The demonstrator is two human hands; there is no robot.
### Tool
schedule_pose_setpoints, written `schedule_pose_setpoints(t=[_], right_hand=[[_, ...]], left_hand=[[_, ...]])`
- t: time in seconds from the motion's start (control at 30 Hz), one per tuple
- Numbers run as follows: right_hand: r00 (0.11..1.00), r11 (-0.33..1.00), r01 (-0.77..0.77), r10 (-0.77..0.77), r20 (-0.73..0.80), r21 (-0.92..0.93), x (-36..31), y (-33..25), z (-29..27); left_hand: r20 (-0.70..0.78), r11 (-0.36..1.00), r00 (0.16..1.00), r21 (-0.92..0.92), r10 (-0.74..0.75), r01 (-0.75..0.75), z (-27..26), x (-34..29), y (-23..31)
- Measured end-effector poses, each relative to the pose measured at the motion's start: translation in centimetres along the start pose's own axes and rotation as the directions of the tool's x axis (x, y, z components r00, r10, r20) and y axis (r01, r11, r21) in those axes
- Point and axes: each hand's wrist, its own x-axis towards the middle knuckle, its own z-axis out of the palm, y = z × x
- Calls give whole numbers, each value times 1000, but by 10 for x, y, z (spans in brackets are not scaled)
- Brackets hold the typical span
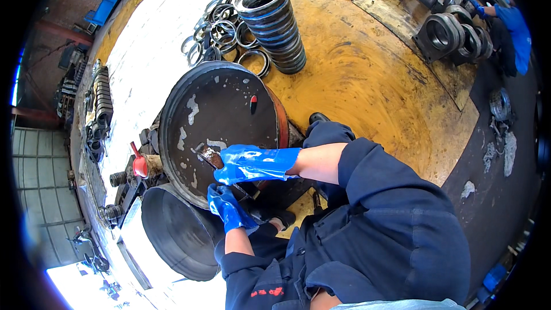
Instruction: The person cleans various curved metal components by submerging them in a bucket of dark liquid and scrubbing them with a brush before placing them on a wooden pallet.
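Note:
My right hand, in a blue glove, reaches over a round dark drum top with its fingers curled down. At its fingertips is a brownish piece with a pale, shiny edge; its kind is not clear, and the glove covers part of it. My left hand, also in a blue glove, is closed by the drum's near rim; what it holds, if anything, is hidden. A dark narrow part shows between both hands. On the drum top lies a small red and black object, among pale smears.
Beyond the drum stand a tall stack of metal rings and a heap of loose rings. An open drum and a red-handled scoop-like thing are at left. Another person is beside metal housings at far right.

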Motion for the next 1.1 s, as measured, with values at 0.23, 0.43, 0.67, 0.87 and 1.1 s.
schedule_pose_setpoints(t=[0.23,0.43,0.67,0.87,1.1], right_hand=[[996,997,-75,75,42,4,-12,-20,-13],[998,997,-70,70,8,30,-17,-18,-18],[990,990,-135,134,45,33,-14,-37,-19],[991,991,-128,126,38,31,-13,-30,-18],[997,997,-78,78,28,28,-23,-21,-24]], left_hand=[[-7,1000,1000,-8,-6,6,0,1,-1],[100,996,993,-54,-68,74,-11,-3,26],[81,999,996,-17,-46,47,-15,-1,17],[89,997,996,-66,-26,32,-16,-1,25],[73,1000,997,-2,26,-26,8,2,-6]])
